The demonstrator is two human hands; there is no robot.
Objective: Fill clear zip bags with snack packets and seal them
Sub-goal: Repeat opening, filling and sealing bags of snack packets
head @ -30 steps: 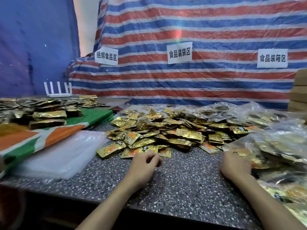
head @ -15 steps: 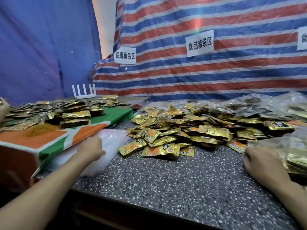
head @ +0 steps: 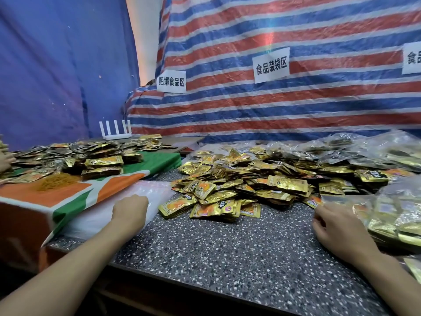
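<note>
A heap of gold snack packets (head: 239, 185) lies in the middle of the speckled table (head: 227, 252). To its left is a stack of empty clear zip bags (head: 157, 192). My left hand (head: 131, 210) rests on that stack, knuckles up, with its fingers curled down onto the top bag and the fingertips hidden. My right hand (head: 337, 226) lies on the table with loosely curled fingers, beside a filled clear zip bag (head: 396, 220) and holding nothing.
A raised box draped in orange, green and white cloth (head: 75, 192) stands at the left with more packets (head: 102, 163) on it. Another person's hand (head: 5, 158) shows at the far left edge. Filled bags (head: 364, 151) pile up at the back right. A striped tarp hangs behind.
My left hand moved from the front of the packet heap leftward onto the zip bag stack and stays there. My right hand has kept its place beside the filled bag. The view turned left.
</note>
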